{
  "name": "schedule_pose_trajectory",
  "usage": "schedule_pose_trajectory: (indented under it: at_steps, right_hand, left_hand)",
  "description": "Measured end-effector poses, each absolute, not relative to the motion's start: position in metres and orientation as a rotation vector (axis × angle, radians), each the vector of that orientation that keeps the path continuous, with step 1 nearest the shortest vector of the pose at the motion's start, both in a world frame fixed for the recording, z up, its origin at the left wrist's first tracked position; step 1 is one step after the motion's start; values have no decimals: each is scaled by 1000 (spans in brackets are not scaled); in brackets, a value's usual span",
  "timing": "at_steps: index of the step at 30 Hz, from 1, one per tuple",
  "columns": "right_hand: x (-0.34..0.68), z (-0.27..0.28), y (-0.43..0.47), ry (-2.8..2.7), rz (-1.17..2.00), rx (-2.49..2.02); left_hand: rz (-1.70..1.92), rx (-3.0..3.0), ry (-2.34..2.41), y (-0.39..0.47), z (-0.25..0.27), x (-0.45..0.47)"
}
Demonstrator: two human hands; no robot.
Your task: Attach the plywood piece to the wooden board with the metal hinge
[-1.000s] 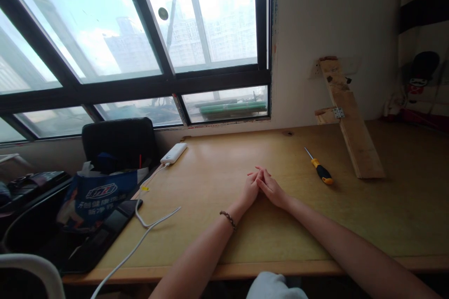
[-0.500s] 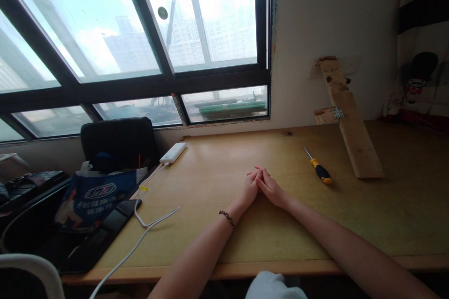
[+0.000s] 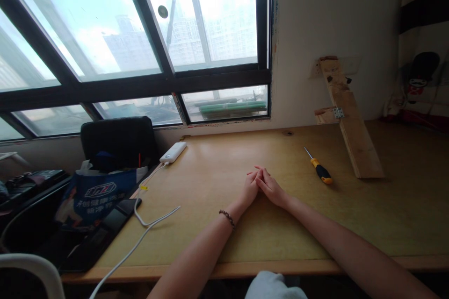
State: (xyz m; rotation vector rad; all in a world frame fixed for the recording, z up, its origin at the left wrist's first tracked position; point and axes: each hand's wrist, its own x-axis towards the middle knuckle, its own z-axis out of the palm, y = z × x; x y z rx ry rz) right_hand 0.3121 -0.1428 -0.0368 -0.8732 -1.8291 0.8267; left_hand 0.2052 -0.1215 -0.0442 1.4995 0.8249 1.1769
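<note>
Resting on desk, left hand – right hand, fingertips touching

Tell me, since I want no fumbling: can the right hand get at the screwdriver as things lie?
Probably yes. The right hand rests on the desk against the left hand, and only bare desktop lies between it and the screwdriver.

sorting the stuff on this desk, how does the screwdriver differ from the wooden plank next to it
The screwdriver lies flat on the desk; the wooden plank leans tilted against the wall. The screwdriver is small, with a yellow and black handle and a thin metal shaft; the plank is much longer, bare wood with a small metal hinge. Both sit on the right side of the desk, and neither is touched by a hand.
</note>
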Motion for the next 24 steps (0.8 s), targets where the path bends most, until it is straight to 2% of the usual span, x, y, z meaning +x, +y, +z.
schedule_pose_trajectory:
  at_steps: [24]
  right_hand:
    - [312,-38,-143,-1829,804,-889]
  left_hand:
    - [1189,1523,829,-127,-35,206]
